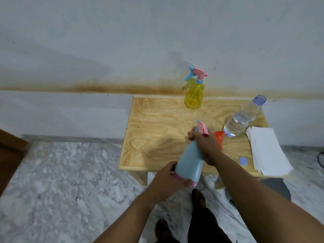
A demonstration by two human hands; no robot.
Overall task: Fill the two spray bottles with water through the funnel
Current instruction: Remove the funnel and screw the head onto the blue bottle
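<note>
1. Right now the blue spray bottle (190, 160) is held above the near edge of the wooden table (157, 137), tilted so its long axis runs from the pink base nearest the person up and away to the pink spray head (202, 128), which points toward the wall.
2. At the base, the left hand (168, 178) has its fingers curled round the bottle's pink bottom, gripping it.
3. The right hand (204, 144) wraps closed round the bottle's neck just under the spray head.
4. Upright at the table's far edge stands the yellow spray bottle (193, 95), its pink-and-blue trigger head on and its nozzle pointing left.
5. Just right of the right hand, an orange funnel (219, 137) lies on its side, spout toward the person.
6. Beside it stands a clear water bottle (242, 118), uncapped and partly filled; its blue cap (243, 161) lies near the front edge.
7. White paper sheets (268, 149) overhang the right corner.
8. No label or writing can be read anywhere.
</note>
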